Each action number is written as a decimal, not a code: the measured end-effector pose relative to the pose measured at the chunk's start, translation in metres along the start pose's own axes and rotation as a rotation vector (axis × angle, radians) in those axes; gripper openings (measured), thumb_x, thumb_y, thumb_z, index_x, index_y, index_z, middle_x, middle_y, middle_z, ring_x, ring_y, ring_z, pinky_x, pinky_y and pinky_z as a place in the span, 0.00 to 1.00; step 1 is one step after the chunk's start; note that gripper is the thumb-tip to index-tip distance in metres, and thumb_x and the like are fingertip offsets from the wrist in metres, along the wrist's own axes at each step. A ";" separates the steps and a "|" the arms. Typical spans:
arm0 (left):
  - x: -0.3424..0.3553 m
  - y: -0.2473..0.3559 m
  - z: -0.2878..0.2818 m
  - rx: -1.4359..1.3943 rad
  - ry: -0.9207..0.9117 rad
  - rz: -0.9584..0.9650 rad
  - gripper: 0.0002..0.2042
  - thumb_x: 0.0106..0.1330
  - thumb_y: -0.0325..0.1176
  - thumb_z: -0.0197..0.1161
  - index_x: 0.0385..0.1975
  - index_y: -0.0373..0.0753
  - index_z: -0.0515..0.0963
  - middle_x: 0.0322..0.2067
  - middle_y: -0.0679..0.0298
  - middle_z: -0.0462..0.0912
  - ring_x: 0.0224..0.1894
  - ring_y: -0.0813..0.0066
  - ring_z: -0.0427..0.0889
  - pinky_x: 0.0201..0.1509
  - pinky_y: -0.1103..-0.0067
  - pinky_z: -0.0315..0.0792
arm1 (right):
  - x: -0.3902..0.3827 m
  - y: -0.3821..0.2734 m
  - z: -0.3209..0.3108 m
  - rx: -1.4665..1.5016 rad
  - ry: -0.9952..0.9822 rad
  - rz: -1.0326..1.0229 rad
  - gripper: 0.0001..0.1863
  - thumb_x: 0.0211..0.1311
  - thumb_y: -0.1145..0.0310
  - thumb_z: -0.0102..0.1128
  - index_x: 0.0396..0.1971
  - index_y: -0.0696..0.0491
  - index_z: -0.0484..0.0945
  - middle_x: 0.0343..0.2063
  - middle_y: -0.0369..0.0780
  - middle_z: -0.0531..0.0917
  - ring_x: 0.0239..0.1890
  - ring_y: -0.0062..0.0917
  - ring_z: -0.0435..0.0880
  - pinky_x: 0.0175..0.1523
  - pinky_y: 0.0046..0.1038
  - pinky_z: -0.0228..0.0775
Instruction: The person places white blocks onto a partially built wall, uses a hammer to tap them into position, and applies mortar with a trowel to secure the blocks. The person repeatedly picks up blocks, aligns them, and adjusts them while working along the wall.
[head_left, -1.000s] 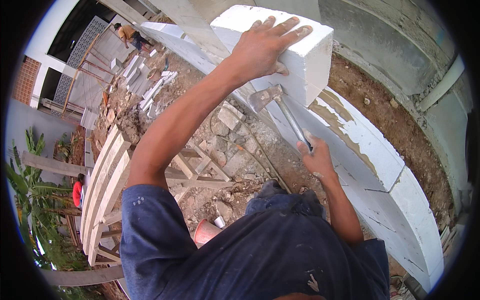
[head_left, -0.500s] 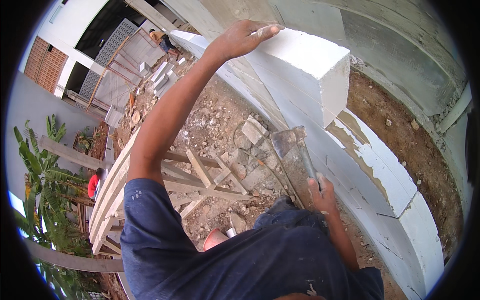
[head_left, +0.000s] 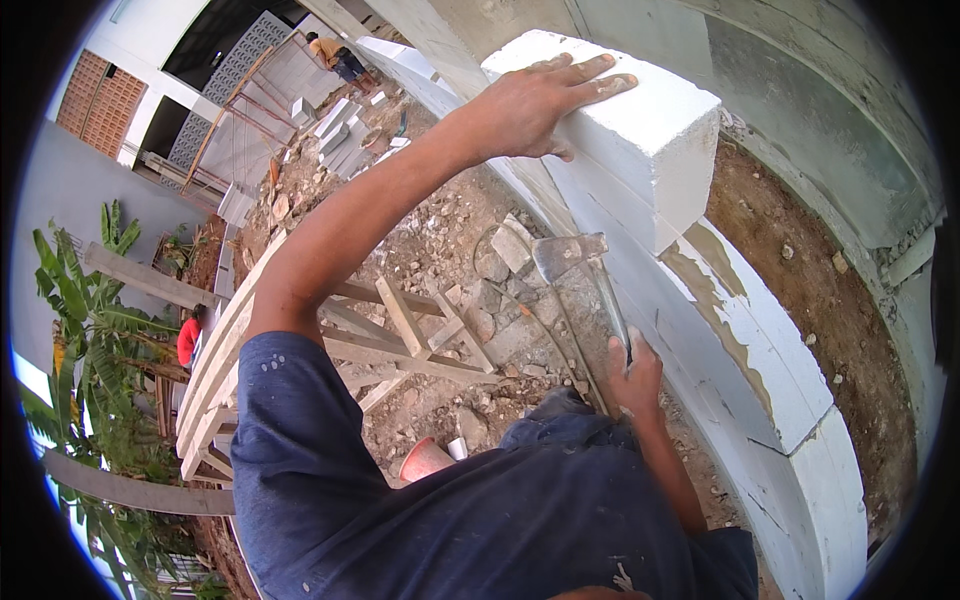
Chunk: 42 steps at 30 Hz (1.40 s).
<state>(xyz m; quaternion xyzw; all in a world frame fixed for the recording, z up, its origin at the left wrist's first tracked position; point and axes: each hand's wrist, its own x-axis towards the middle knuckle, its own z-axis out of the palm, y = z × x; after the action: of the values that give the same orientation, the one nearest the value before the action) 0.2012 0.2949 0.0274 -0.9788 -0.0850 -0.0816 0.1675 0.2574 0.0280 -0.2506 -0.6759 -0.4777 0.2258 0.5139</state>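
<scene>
My left hand (head_left: 548, 105) lies over the top and near side of a white lightweight concrete block (head_left: 665, 110), its fingers spread and nothing gripped. That block sits on a low wall (head_left: 790, 350) of similar white blocks. Grey-brown mortar (head_left: 722, 325) is smeared along the wall's top, next to the block's near end. Low beside the wall, my right hand (head_left: 637, 375) is wrapped round the handle of a hatchet (head_left: 570, 255). Its metal head is raised above the handle, apart from the block and the wall.
Sawhorse-like timber framing (head_left: 410, 330) stands on the rubble-strewn ground to the left. An orange bucket (head_left: 424, 460) is near my body. Loose blocks (head_left: 340, 130) lie farther off, near a bending person (head_left: 340, 60). Another person in red (head_left: 189, 340) is at far left. Beyond the wall runs a soil strip (head_left: 790, 270).
My left hand has shifted from the block's far edge onto its top, fingers now spread wider. The hatchet's head has turned slightly, still in my right hand. The whole view has moved a little.
</scene>
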 end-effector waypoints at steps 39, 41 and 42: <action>-0.027 0.090 0.176 -1.019 0.745 -0.738 0.68 0.47 0.70 0.67 0.70 0.23 0.32 0.71 0.34 0.28 0.74 0.38 0.28 0.76 0.56 0.37 | 0.040 -0.134 -0.100 0.269 -0.115 0.077 0.31 0.67 0.45 0.56 0.50 0.62 0.74 0.21 0.31 0.71 0.15 0.12 0.67 0.17 0.17 0.56; -0.023 0.090 0.180 -1.032 0.707 -0.774 0.75 0.36 0.73 0.70 0.69 0.23 0.31 0.71 0.34 0.27 0.73 0.33 0.27 0.75 0.51 0.35 | 0.052 -0.177 -0.115 0.178 -0.095 0.040 0.31 0.67 0.47 0.57 0.55 0.62 0.73 0.20 0.31 0.70 0.16 0.12 0.67 0.18 0.17 0.57; -0.023 0.090 0.181 -1.033 0.675 -0.792 0.78 0.30 0.75 0.71 0.69 0.23 0.31 0.71 0.34 0.26 0.72 0.31 0.26 0.74 0.49 0.34 | 0.060 -0.194 -0.122 0.148 -0.097 0.036 0.30 0.69 0.49 0.56 0.56 0.62 0.73 0.19 0.30 0.69 0.16 0.11 0.67 0.20 0.17 0.57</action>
<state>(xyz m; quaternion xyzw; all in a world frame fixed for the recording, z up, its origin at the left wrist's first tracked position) 0.2198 0.2696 -0.1737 -0.7504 -0.3269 -0.4626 -0.3405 0.3007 0.0248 -0.0175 -0.6327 -0.4718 0.3021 0.5346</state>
